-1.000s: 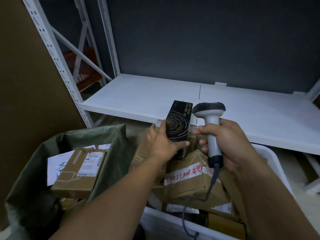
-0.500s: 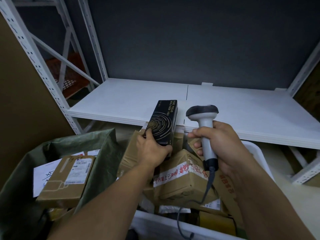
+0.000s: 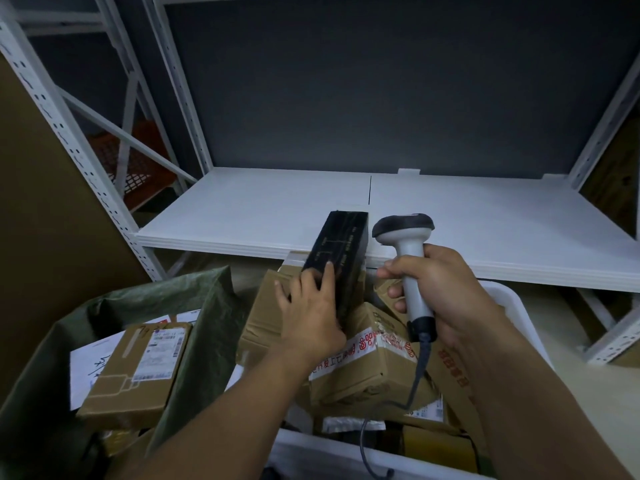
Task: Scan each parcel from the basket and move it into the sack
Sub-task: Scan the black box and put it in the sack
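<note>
Left hand [image 3: 313, 318] grips black box [image 3: 341, 258], tilted, above basket [image 3: 512, 306] parcels; right hand [image 3: 440, 292] wraps scanner [image 3: 408, 258] handle; sack [image 3: 204, 327] at basket's left edge.

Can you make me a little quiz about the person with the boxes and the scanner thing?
1. True or false: the right hand grips the scanner.
2. What does the left hand hold? A) a black box B) a white cup C) a red ball
3. Fill in: the brown parcel with the white label lies in the green ____.
Key: 1 true; 2 A; 3 sack.
</note>
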The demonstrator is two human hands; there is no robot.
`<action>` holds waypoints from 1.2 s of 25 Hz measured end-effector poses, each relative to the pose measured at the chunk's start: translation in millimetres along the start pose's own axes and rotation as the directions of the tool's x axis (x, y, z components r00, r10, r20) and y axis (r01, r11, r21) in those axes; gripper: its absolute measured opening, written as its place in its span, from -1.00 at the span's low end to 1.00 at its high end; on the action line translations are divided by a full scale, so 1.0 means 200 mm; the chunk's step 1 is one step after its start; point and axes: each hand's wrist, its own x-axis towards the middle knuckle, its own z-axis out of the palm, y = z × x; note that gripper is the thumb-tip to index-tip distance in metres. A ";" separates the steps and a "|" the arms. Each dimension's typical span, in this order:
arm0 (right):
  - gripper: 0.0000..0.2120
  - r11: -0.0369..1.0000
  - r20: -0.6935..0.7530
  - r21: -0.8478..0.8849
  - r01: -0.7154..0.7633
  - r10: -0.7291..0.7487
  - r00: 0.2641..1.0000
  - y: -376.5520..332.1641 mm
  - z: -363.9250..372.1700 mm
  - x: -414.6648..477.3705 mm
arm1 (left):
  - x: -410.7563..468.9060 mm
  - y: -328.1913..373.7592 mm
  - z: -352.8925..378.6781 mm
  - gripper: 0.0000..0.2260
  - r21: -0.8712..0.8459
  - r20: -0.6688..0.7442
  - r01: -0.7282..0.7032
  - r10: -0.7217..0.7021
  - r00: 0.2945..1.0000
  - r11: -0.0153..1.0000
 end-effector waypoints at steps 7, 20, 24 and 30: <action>-0.82 1.000 0.019 -0.002 -0.025 0.025 1.000 0.02 -0.02 0.00 | 0.07 -0.07 -0.02 -0.40 -0.542 -0.017 0.369 -0.449 0.894 0.755; -0.85 1.000 0.032 -0.004 -0.031 0.031 0.999 0.04 0.00 0.02 | 0.04 -0.11 -0.09 -0.55 -0.695 0.719 0.703 -0.122 0.684 -0.154; -0.83 1.000 0.028 -0.011 -0.023 0.023 0.999 0.04 -0.01 0.02 | 0.07 -0.08 -0.06 -0.51 -0.816 0.555 0.577 -0.225 0.801 0.044; -0.81 1.000 0.000 -0.007 -0.016 0.016 1.000 0.04 0.00 0.03 | 0.07 0.00 -0.04 0.04 -0.229 -0.071 0.308 -0.331 0.941 0.924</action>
